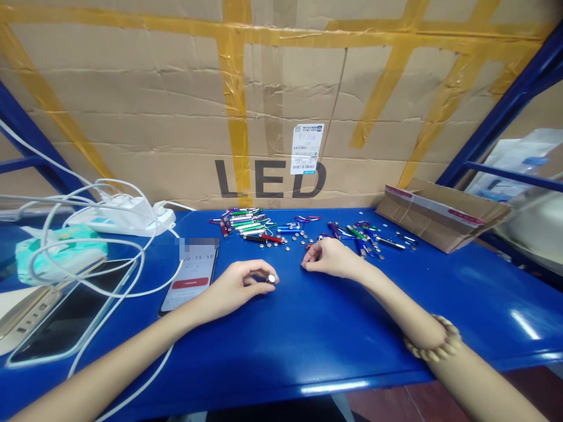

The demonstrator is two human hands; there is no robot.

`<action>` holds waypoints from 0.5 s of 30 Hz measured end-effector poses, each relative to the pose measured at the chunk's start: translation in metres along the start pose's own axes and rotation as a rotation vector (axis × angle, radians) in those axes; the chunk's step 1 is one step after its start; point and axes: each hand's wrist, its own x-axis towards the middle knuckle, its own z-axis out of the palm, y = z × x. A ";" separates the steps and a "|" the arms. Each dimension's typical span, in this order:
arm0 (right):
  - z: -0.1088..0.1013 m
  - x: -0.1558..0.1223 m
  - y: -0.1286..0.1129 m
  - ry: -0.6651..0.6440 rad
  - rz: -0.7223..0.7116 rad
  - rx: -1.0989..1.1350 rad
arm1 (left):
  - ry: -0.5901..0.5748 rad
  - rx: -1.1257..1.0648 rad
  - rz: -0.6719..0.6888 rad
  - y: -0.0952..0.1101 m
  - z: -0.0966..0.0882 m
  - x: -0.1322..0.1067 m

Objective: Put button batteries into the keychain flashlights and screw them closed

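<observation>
My left hand (241, 285) is closed over the blue table (343, 334), thumb and fingers round a small piece with a round silver end (272, 279); the rest of that piece is hidden. My right hand (331, 257) wears a beaded bracelet (435, 340) at the wrist. Its fingertips are pinched low over the table, and anything between them is too small to make out. Near both hands lie scattered button cells (287, 249). Behind them is a pile of small metal keychain flashlights (246, 223) with carabiner clips, and another group of flashlights (359, 245) lies right of the right hand.
At left, a phone (193, 275) shows a timer, beside a second phone (74, 310), looping white cables (143, 258), a power strip (123, 217) and a green tissue pack (61, 252). An open cardboard tray (440, 217) stands back right. A large cardboard box (176, 117) walls the back.
</observation>
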 end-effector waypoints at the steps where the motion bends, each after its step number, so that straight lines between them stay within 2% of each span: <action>1: 0.001 0.000 0.000 -0.003 0.005 0.010 | 0.000 -0.003 -0.006 0.000 0.000 0.000; 9: -0.001 -0.001 0.000 -0.023 0.000 0.097 | -0.001 -0.073 -0.009 -0.005 0.000 0.002; 15: 0.001 -0.005 -0.006 -0.060 -0.117 0.195 | -0.014 -0.145 -0.075 -0.006 0.003 0.002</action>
